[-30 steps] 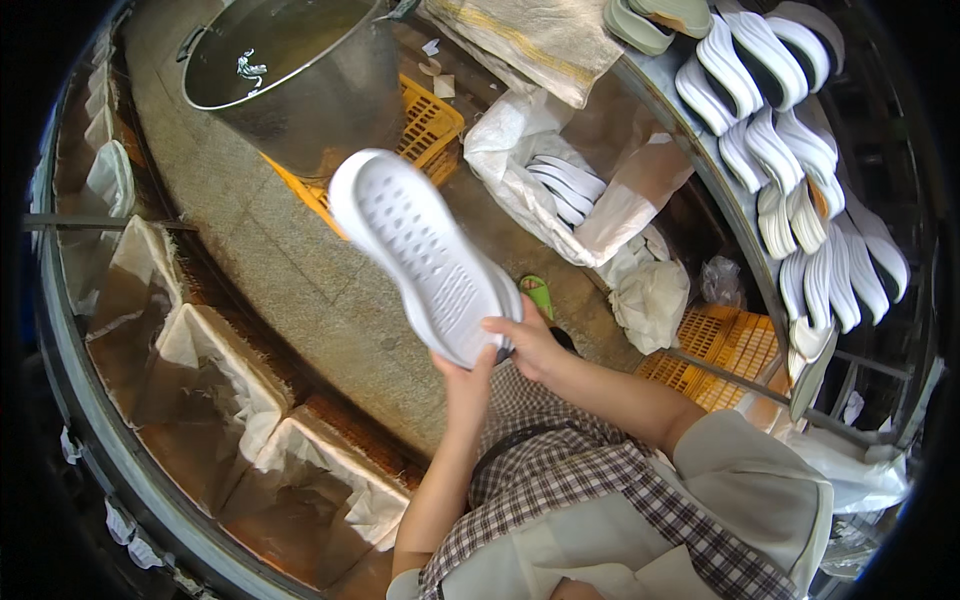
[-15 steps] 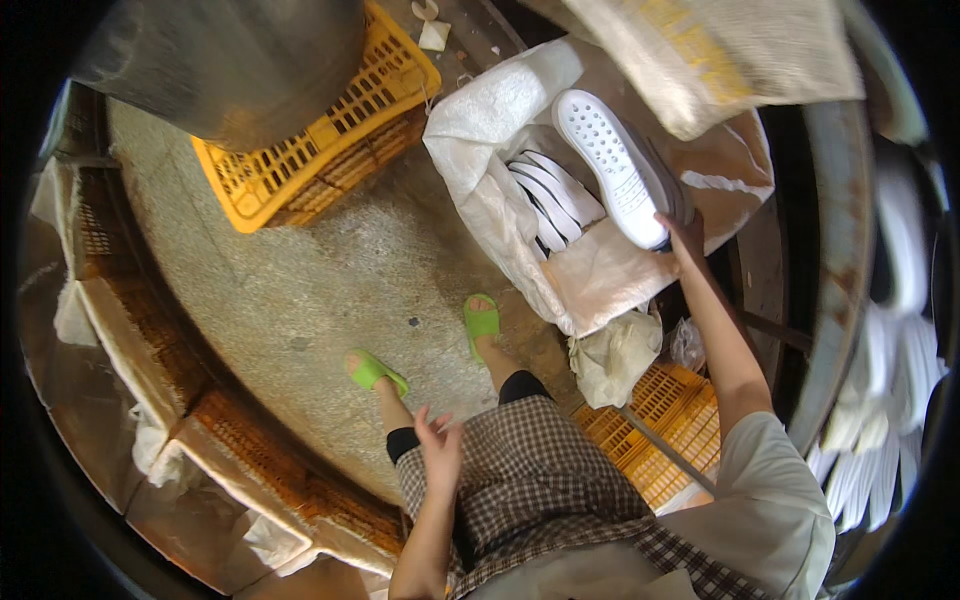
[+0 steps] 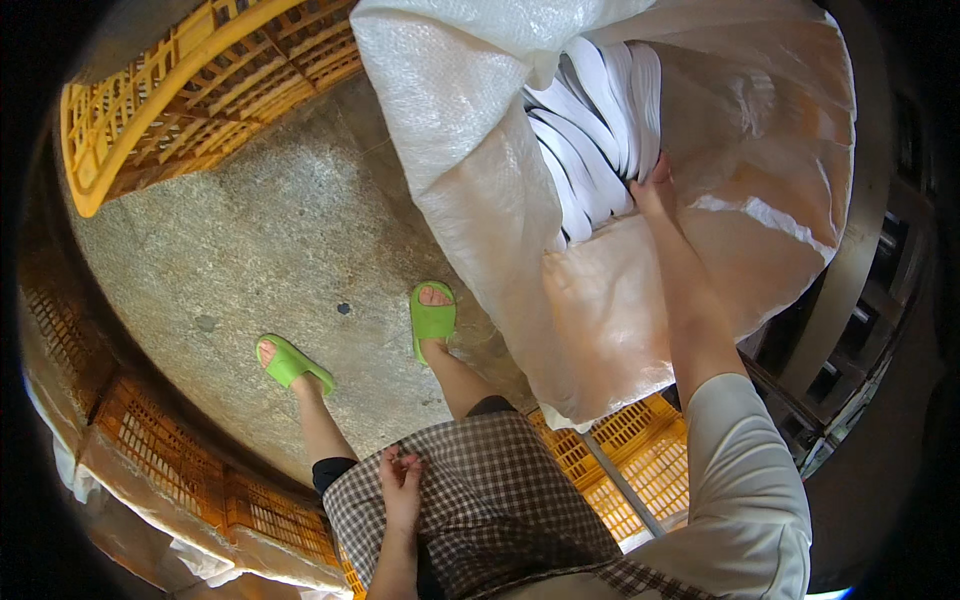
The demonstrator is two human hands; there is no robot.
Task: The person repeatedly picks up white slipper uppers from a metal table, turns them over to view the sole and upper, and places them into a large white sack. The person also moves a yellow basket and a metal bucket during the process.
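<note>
White woven sack (image 3: 465,160): gapes at your right | Checked apron (image 3: 510,490): covers your front | White shoe soles (image 3: 595,130): stacked inside sack | Your right hand (image 3: 655,187): touches soles' near ends, clamping cannot be told | Your left hand (image 3: 402,478): fingers loosely apart

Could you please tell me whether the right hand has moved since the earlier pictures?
Yes: judged against the white sack, the right hand has moved into it, to the near ends of soles inside.

White curved shoe soles (image 3: 585,150): smooth, matt. White open sack (image 3: 465,125): woven plastic, glossy, creased. Grey floor (image 3: 250,235): rough. Yellow lattice crate (image 3: 200,70): plastic. Brown-and-white checked apron (image 3: 490,475): matt cloth.
</note>
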